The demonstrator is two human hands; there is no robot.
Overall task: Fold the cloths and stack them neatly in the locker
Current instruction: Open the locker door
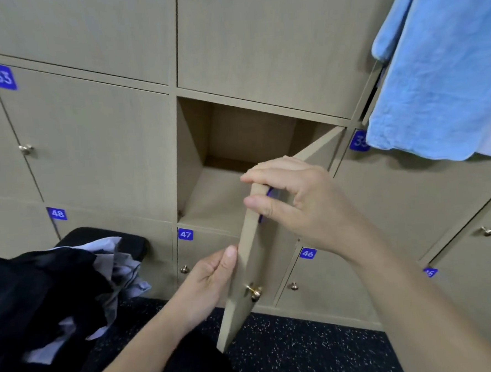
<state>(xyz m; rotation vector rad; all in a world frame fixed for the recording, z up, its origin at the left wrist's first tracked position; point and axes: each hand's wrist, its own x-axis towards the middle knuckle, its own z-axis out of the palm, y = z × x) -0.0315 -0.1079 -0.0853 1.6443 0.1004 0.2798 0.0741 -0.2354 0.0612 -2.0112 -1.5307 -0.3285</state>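
An empty beige locker compartment (224, 147) stands open in the middle of the wall of lockers. Its door (251, 260) swings out toward me, edge-on, with a brass knob (255, 292) low on it. My right hand (299, 199) pinches the door's upper edge between fingers and thumb. My left hand (208, 277) holds the door's free edge lower down, thumb against it. A pile of black, grey and white cloths (58, 292) lies on a black seat at the lower left. A light blue cloth (438, 67) hangs over an open door at the upper right.
Shut beige lockers with blue number plates 33 (1, 76), 48 (57, 213), 47 (185, 234) and 46 (307, 253) surround the open one. A dark speckled floor (291, 349) runs below. Another locker door (471, 223) stands ajar at the right.
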